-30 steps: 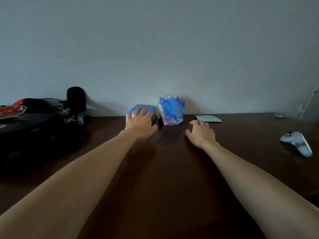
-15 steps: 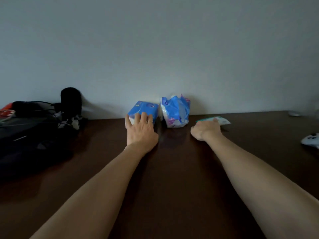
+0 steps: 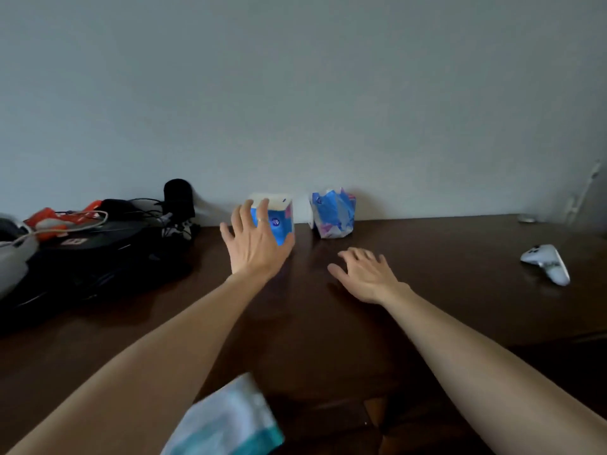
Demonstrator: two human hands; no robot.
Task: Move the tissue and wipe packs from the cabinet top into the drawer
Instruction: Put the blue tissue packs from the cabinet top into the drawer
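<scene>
My left hand [image 3: 254,244] grips a blue tissue pack [image 3: 279,218] near the wall, and the pack is tipped up so its white end faces upward. A second, crumpled blue tissue pack [image 3: 333,213] stands just to its right against the wall, untouched. My right hand [image 3: 366,274] hovers flat over the dark cabinet top [image 3: 443,290] with fingers spread and nothing in it. A white and teal wipe pack [image 3: 226,421] shows blurred at the bottom of the view, under my left forearm, near the cabinet's front edge.
A black bag with cables, orange straps and a black cylinder [image 3: 98,251] fills the left side. A white game controller [image 3: 547,262] lies at the right. A small pale object [image 3: 527,220] sits by the wall at the far right.
The wipe pack left the spot by the wall under my right hand and now appears blurred at the front edge. My right hand opened and drew back. My left hand tipped the blue pack up.
</scene>
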